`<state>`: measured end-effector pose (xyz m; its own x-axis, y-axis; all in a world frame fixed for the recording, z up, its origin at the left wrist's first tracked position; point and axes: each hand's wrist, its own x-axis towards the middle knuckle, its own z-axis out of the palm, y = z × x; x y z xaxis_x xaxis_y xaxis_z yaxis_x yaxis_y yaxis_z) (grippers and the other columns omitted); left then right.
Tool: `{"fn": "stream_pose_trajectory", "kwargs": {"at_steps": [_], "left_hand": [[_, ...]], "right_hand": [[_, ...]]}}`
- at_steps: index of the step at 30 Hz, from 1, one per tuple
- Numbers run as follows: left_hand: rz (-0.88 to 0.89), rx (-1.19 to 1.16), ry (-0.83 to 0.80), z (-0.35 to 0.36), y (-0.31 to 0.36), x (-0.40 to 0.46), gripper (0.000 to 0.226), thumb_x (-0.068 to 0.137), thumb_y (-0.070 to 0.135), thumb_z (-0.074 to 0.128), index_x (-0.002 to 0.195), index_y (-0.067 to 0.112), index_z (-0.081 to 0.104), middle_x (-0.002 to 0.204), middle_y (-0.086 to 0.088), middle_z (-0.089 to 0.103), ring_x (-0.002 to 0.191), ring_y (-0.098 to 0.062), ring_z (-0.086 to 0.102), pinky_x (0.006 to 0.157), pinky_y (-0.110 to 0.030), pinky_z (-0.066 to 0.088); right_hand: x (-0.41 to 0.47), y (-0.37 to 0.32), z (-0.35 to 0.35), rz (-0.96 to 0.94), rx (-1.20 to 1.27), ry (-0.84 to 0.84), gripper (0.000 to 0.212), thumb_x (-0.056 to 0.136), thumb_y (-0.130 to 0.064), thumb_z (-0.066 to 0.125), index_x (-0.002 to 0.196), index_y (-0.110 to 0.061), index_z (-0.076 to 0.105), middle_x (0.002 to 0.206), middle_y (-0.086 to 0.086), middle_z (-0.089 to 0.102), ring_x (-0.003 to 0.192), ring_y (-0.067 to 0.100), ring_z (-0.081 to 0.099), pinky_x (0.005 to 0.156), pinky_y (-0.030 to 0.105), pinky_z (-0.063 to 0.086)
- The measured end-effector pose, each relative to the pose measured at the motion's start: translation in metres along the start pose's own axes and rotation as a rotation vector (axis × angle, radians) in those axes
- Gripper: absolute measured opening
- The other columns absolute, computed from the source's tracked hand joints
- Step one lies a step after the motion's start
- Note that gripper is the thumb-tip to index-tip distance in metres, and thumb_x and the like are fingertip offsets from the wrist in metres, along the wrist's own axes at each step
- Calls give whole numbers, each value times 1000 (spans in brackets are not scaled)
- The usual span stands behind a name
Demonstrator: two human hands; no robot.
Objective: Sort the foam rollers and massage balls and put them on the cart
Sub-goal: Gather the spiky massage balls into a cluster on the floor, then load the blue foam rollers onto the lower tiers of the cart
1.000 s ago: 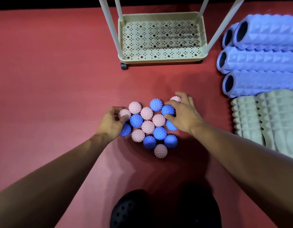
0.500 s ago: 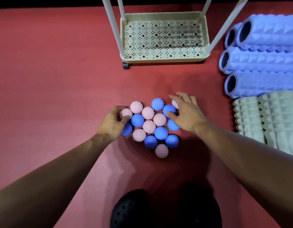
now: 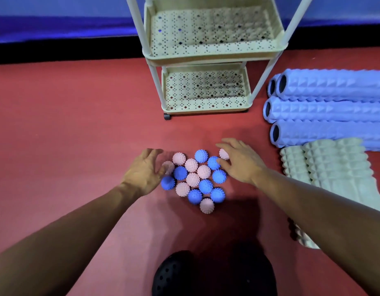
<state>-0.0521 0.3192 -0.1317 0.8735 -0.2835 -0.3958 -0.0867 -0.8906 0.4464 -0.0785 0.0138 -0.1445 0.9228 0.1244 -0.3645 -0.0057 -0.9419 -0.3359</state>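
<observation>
Down low first: black perforated clog (image 3: 174,274) at the bottom edge, then two bare forearms reaching out over the red floor mat (image 3: 78,124). Between the hands, a tight cluster of spiky pink and blue rubber massage balls (image 3: 195,178), all on the mat, none on the cart. Left hand (image 3: 142,174) spread loose at the cluster's left edge, fingers blurred, hovering by a pink ball (image 3: 168,167) and a blue one (image 3: 168,183), closed on nothing. Right hand (image 3: 240,163) likewise open, fingertips touching a blue ball (image 3: 213,163) with a pink ball (image 3: 223,154) tucked just under the fingers; nothing grasped.

Off to the right of the right hand, pale green ridged foam rollers (image 3: 334,174) lying side by side, and beyond them lavender-blue textured foam rollers (image 3: 325,110) stacked, hollow ends facing in. Farthest ahead of both hands, cream perforated plastic tiered cart (image 3: 206,90) on castors, both visible shelves bare.

Sorting by colour likely the step in hand. Best done by picking from the outer edge, one colour per hand, cupping several rather than pinching singles. Gentle touch needed: packed balls roll off at a nudge. Lift straight up, then forward to a shelf.
</observation>
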Motion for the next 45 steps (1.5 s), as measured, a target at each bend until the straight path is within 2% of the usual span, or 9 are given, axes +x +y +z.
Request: {"fn": "stream_pose_trajectory", "kwargs": {"at_steps": [3,7,12,18,27,33,38,45], "left_hand": [[48,35,-2,-36,28,-24,56,99,39,55,148,15,45,147,-7,44,130,-29,49,112,-34,36],[95,22,38,-83,71,-71,56,100,39,55,148,15,44,147,-5,43,130,-26,49,113,-31,34],[132,-21,134,-134,132,-143,55,101,42,54,148,16,45,146,-3,45,134,-22,46,114,-30,32],[204,55,248,-189,208,-231,55,101,48,48,148,19,45,146,-3,46,135,-22,44,115,-34,32],[279,252,368,-234,296,-322,58,101,55,44,148,22,43,148,1,45,134,-23,46,111,-42,39],[340,299,415,-238,358,-327,62,101,59,39,152,24,40,156,1,40,141,-22,40,116,-38,32],[417,335,382,-245,400,-301,64,102,59,37,155,24,34,163,-2,32,147,-24,32,121,-39,24],[472,364,357,-260,398,-277,63,101,62,33,155,30,33,164,0,30,148,-23,30,122,-38,21]], "right_hand": [[-15,-17,-48,-50,-25,-52,54,100,-41,49,152,-29,39,157,-6,33,141,20,37,118,39,30],[-53,-47,-116,-57,11,-21,52,101,-41,49,150,-26,40,151,-4,40,135,21,45,111,36,37],[-132,-85,-184,-24,-44,80,52,101,-44,46,150,-27,41,148,-1,44,132,25,49,109,37,40],[-236,-124,-252,-8,-102,204,54,101,-50,43,148,-25,40,147,0,44,131,26,49,107,40,42],[-352,-121,-323,-49,-113,361,54,100,-51,44,148,-28,41,148,-4,43,129,25,49,104,40,41],[-392,-92,-358,-57,-153,398,55,100,-51,43,149,-27,41,150,-4,44,130,24,48,106,37,39],[-403,-66,-384,-5,-139,395,59,101,-52,43,153,-25,36,159,-3,36,145,18,33,119,32,23],[-400,-63,-404,87,-157,388,62,100,-55,42,154,-25,35,160,-3,33,148,16,29,121,31,17]]}}
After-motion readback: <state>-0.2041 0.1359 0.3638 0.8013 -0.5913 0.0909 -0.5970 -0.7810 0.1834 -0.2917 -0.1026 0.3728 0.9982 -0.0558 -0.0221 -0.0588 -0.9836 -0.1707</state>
